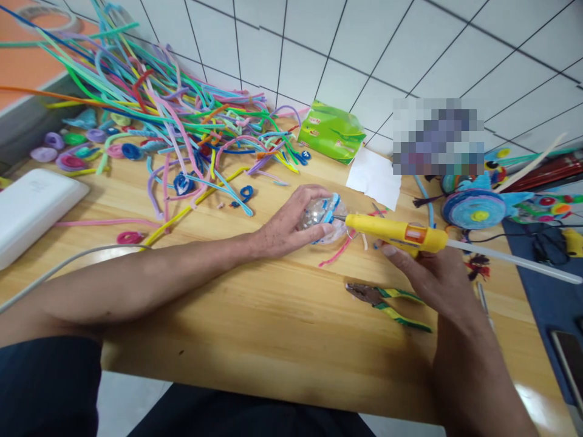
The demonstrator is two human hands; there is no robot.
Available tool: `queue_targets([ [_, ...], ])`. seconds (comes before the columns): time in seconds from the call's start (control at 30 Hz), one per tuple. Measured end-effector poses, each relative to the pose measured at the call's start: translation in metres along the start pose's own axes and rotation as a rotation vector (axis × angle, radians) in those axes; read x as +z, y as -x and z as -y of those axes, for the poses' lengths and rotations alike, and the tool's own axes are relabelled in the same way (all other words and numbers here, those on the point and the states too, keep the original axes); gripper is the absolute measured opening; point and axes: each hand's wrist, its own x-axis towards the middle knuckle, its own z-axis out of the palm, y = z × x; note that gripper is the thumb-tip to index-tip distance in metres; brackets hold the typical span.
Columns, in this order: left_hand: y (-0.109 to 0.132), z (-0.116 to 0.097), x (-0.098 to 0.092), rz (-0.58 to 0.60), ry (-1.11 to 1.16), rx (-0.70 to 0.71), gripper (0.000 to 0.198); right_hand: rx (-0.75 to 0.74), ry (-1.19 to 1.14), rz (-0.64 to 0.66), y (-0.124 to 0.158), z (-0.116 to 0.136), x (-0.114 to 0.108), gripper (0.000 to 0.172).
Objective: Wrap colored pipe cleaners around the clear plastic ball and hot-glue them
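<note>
Clear ball [319, 213] is steadied by curled fingers of left hand [283, 229] so glue gun [394, 233], gripped in right hand [426, 274], meets it.

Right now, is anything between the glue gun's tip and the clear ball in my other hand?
Nothing visible. The glue gun in the right hand has its tip at the blue trim on the clear ball in the left hand. The pliers lie aside.

Pliers [387, 301] on table [255, 328], pipe cleaners [182, 115] behind-left.
</note>
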Motion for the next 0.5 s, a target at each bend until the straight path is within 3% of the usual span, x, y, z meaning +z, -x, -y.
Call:
queue_targets([
  [0.13,0.0000,-0.0009,-0.0008,0.008,0.001,0.007,0.059,-0.002,0.031,-0.005,-0.0010,0.0020,-0.0013,0.039],
  [0.5,-0.0003,-0.0014,-0.0007,0.008,0.021,-0.024,0.060,-0.019,0.011,-0.016,0.0022,-0.0054,0.0008,0.023],
])
